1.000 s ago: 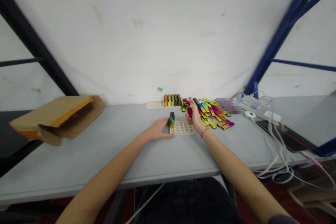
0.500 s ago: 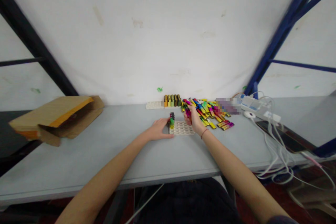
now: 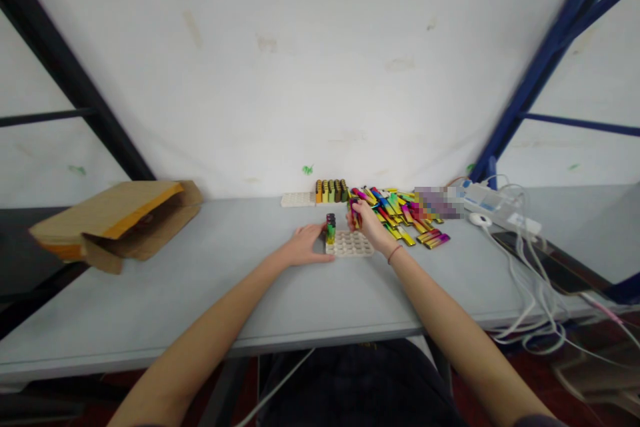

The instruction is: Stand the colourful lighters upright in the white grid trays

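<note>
My left hand (image 3: 303,247) braces the left end of a white tray with round holes (image 3: 353,244), its thumb at the front corner and its fingers curled at the back. A short row of lighters (image 3: 331,229), green and yellow with dark tops, stands upright in the tray's left end. Above the tray's right part, my right hand (image 3: 369,220) is closed on a shiny purple and gold lighter (image 3: 356,213), partly covered by the fingers. To the right of that hand lies a loose heap of metallic multicoloured lighters (image 3: 395,209).
At the wall stand upright lighters (image 3: 331,191) in rows, beside another white tray (image 3: 298,199). An open cardboard box (image 3: 115,220) lies at the left. On the right are a power strip (image 3: 500,207), a dark phone-like device (image 3: 550,263) and tangled white cables (image 3: 533,307).
My right hand has drawn slightly away from the heap, and the lighter in it now shows more clearly over the tray. My left hand stays at the tray. The view has shifted slightly.
</note>
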### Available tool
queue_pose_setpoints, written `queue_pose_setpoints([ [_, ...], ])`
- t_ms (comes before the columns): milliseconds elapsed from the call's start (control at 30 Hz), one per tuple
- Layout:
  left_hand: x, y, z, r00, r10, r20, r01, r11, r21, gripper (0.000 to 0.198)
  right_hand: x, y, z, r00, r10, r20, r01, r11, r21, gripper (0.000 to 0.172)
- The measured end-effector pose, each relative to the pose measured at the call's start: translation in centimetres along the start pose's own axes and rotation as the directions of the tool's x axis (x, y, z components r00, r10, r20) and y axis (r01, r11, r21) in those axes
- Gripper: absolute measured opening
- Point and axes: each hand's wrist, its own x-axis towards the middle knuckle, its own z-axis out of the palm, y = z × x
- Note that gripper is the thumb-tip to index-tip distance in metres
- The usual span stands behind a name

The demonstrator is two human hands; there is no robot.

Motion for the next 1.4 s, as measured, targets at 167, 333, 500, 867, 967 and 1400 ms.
queue_pose_setpoints([
  [167, 0.0, -0.3, 0.4, 0.999, -0.03, -0.038, 0.03, 0.999, 0.01, 0.086, -0.8, -0.4, 0.2, 0.972, -0.211, 0.1, 0.226, 0.96, -0.166, 0.03],
  [333, -0.1, -0.5, 0.6, 0.999, -0.023, -0.047, 0.023, 1.0, 0.0, 0.085, -0.9, -0.3, 0.3, 0.933, -0.282, 0.223, 0.344, 0.882, -0.323, 0.027],
  [500, -0.1, -0.2, 0.5, 0.998, -0.024, -0.066, 0.024, 1.0, -0.008, 0.087, -1.2, -0.1, 0.5, 0.905, -0.31, 0.292, 0.422, 0.745, -0.517, 0.033],
  [867, -0.1, 0.2, 0.1, 0.997, -0.04, -0.06, 0.039, 0.999, -0.018, 0.083, -1.4, 0.6, 0.7, 0.901, -0.251, 0.354, 0.429, 0.631, -0.646, 0.022],
  [967, -0.1, 0.2, 0.1, 0.998, -0.047, -0.045, 0.047, 0.999, 0.006, 0.079, -1.4, 1.0, 0.5, 0.906, -0.245, 0.345, 0.418, 0.652, -0.632, 0.026],
  [1400, -0.1, -0.6, -0.1, 1.0, -0.017, -0.02, 0.018, 0.999, 0.04, 0.094, -0.9, -2.6, -3.8, 0.909, -0.368, 0.193, 0.372, 0.512, -0.774, 0.029],
])
